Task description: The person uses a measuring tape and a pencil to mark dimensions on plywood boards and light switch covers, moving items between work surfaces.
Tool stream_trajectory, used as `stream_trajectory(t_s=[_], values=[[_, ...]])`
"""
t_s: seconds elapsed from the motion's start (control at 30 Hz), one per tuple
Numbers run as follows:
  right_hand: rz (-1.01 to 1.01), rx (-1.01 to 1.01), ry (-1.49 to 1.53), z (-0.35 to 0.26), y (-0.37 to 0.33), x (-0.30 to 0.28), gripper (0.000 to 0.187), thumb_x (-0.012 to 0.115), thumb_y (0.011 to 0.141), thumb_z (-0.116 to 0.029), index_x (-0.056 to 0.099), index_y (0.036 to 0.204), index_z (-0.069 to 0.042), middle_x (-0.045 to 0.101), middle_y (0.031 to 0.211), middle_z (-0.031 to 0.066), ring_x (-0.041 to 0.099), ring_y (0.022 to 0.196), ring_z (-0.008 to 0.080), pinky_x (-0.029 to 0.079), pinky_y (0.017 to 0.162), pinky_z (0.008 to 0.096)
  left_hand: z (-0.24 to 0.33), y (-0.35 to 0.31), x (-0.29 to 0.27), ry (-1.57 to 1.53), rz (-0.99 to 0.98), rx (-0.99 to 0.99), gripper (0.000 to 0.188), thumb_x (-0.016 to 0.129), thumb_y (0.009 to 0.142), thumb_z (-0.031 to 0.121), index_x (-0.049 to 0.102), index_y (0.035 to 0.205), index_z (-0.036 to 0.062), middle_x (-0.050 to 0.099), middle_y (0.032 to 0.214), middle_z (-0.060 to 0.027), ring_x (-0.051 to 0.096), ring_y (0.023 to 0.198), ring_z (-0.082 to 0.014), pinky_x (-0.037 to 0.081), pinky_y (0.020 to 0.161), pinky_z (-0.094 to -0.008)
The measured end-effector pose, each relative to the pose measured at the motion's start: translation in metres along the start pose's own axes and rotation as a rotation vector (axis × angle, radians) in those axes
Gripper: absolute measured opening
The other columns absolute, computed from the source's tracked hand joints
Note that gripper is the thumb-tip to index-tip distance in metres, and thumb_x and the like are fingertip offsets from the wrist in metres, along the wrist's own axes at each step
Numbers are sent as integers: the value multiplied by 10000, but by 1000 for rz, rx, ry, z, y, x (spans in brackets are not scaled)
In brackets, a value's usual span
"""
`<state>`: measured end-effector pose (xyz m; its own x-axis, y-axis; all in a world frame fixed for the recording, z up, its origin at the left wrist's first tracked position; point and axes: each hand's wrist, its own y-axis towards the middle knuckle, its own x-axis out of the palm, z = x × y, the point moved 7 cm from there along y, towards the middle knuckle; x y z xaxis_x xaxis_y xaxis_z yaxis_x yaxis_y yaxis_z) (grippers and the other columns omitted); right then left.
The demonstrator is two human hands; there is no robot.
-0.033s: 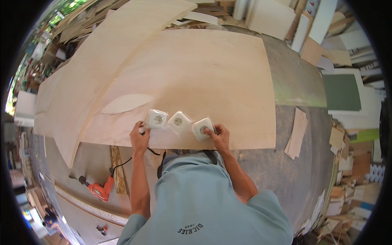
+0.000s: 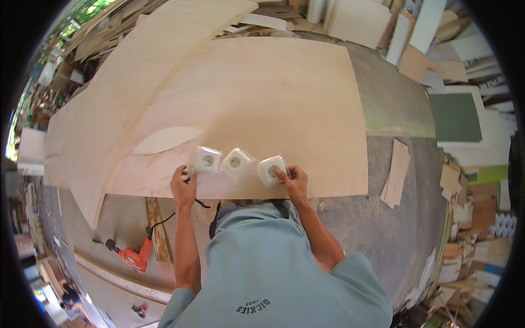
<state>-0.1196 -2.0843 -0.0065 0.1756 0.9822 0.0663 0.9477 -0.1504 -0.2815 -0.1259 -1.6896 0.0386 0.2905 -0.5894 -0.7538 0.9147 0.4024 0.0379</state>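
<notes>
Three white wall sockets in clear plastic wrap lie in a row on a large plywood sheet (image 2: 262,98), near its front edge. My right hand (image 2: 297,184) grips the right socket (image 2: 270,169) with thumb and fingers on its face and side. The middle socket (image 2: 236,162) lies untouched. My left hand (image 2: 183,189) rests on the sheet's edge, its fingertips at the lower left corner of the left socket (image 2: 208,160). A small dark thing shows at those fingertips; whether the hand holds anything is unclear.
A second curved plywood sheet (image 2: 109,109) overlaps on the left. An orange power drill (image 2: 134,257) with a black cord lies on the floor below left. A small wood offcut (image 2: 396,172) lies on the grey surface to the right. Stacked boards and scraps crowd the far right.
</notes>
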Motion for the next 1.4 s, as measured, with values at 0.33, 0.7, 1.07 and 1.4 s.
stream_trajectory(t_s=[0.33, 0.7, 1.07, 1.4], values=[[326, -8, 368, 11, -37, -56, 259, 728, 978, -259, 628, 859, -51, 665, 822, 27, 623, 722, 99, 564, 690, 283, -18, 0, 4, 55, 267, 254, 224, 707, 919, 192, 643, 1079, 50, 623, 935, -151, 613, 874, -358, 489, 766, -480], [244, -4, 602, -11, -32, -18, 171, 731, 970, -181, 640, 970, -36, 691, 917, 44, 674, 831, 133, 591, 760, 294, -38, 12, -7, -107, 252, 44, 196, 647, 967, 182, 676, 899, 0, 659, 834, -124, 638, 824, -298, 508, 757, -417], [230, 38, 28, -2, -13, -39, 275, 855, 866, -217, 683, 870, -2, 676, 801, 28, 593, 702, 91, 508, 680, 250, 57, -95, 28, -1187, -334, -469, 235, 501, 1015, 189, 637, 1006, -4, 621, 793, -104, 615, 671, -193, 500, 606, -291], [-168, -93, -210, -74, -21, -63, 320, 749, 914, -239, 691, 1115, 2, 662, 1171, 128, 596, 1150, 303, 523, 875, 363, 200, -144, 133, -1393, -746, -561, 256, 484, 1082, 266, 579, 1163, 43, 647, 1064, -134, 652, 951, -210, 574, 845, -364]])
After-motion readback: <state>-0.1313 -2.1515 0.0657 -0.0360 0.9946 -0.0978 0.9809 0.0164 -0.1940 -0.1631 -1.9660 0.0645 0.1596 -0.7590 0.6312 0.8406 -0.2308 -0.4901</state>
